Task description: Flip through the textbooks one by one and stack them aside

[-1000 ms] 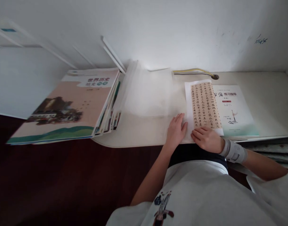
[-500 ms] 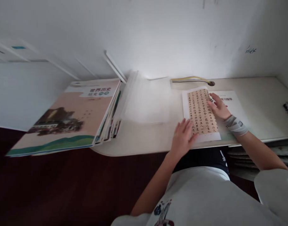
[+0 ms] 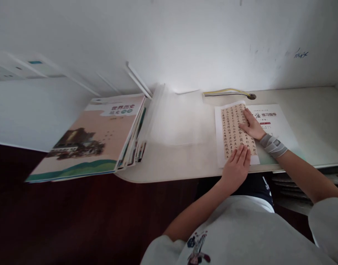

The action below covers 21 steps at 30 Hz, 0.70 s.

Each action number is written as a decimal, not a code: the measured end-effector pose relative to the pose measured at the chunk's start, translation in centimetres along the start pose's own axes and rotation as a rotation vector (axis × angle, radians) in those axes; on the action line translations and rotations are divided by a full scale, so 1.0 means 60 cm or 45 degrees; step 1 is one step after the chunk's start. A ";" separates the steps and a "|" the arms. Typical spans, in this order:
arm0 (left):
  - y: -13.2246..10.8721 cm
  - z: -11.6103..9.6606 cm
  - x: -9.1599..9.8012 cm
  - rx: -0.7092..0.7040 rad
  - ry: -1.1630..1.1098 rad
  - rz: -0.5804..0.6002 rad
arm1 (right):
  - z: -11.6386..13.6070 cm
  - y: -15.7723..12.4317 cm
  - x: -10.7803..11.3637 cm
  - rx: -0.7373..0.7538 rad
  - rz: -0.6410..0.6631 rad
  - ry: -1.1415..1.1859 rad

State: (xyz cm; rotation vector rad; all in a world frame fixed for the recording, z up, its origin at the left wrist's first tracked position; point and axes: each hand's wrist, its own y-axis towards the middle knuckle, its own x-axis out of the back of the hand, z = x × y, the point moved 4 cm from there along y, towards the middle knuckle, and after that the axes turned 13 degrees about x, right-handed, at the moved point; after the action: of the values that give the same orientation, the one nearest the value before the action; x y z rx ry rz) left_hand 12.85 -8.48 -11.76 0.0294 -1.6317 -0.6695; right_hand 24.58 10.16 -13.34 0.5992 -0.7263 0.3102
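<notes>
A calligraphy sheet [image 3: 228,129], tan with columns of black characters and a white border, lies on the desk partly over a white booklet [image 3: 279,127]. My left hand [image 3: 236,167] rests flat on the sheet's lower part, fingers stretched out. Higher up, my right hand [image 3: 252,125] lies on the sheet's right side with its fingers spread. A grey wrap circles the right wrist. Both hands cover some of the characters, and part of the booklet's cover is hidden under the sheet.
Left on the desk [image 3: 169,165] is a stack of books, topped by a pink history book [image 3: 88,132] jutting past the edge. A translucent plastic sleeve [image 3: 180,117] lies beside it. A yellow cable [image 3: 224,89] runs to a desk hole [image 3: 251,96] by the wall.
My left hand has moved right, from the sheet's left edge onto its lower middle. My right hand has settled lower onto the sheet. The view has shifted slightly.
</notes>
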 end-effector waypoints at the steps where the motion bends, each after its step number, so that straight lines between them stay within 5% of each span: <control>1: -0.002 -0.001 -0.001 0.010 -0.001 0.003 | -0.002 -0.002 -0.001 0.010 0.006 -0.023; 21: -0.011 0.014 -0.002 0.150 0.036 0.126 | 0.012 -0.009 -0.006 0.086 0.095 -0.019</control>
State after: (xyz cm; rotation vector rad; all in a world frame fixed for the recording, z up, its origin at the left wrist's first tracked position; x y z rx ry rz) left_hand 11.85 -8.66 -12.17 0.0433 -1.6329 -0.4951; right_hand 24.20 9.25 -13.39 0.6398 -0.7562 0.4006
